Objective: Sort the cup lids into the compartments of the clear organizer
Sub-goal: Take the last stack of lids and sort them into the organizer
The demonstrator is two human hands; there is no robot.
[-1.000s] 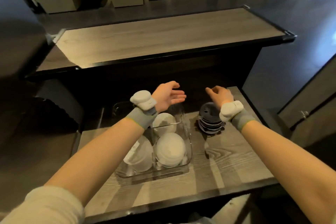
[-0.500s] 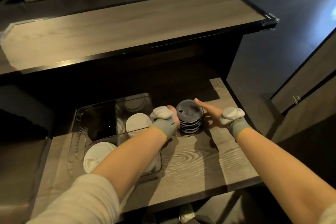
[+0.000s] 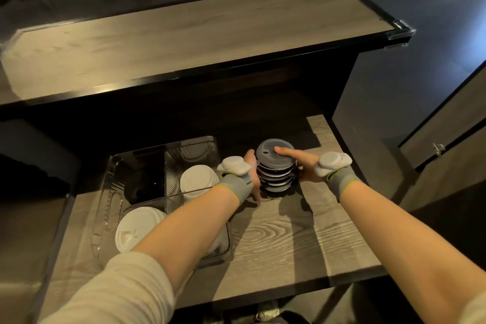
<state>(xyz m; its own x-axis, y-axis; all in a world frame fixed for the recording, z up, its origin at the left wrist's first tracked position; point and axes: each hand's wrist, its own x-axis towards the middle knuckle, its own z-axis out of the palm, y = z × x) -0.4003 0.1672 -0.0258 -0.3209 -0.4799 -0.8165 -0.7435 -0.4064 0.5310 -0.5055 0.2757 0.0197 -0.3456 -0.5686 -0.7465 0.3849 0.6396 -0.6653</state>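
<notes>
A stack (image 3: 274,173) of dark lids stands on the lower shelf (image 3: 289,239), just right of the organizer (image 3: 163,148) and apart from it. Both hands are at the stack.

The right hand (image 3: 306,167) comes in from the right. Its thumb lies straight across the top lid (image 3: 268,151), and the palm is against the stack's right side. The other fingers go round the far side out of view, so it appears to grip the stack between thumb and fingers.

The left hand (image 3: 252,175) is set against the stack's left side, palm toward it. Its fingers pass behind the lids, and whether they curl round or lie flat cannot be told. The left forearm crosses over the organizer's near right corner.

Each wrist has a grey band with a pale tracker (image 3: 234,166) on top. The left arm has a light sleeve (image 3: 118,292) pushed up to the elbow.

In the organizer, white lids (image 3: 198,181) sit in the far right compartment and a white pile (image 3: 139,229) in the near left one. The far left compartment looks dark. The near right one is mostly hidden by the forearm.

A higher counter (image 3: 184,34) runs across behind the shelf.
</notes>
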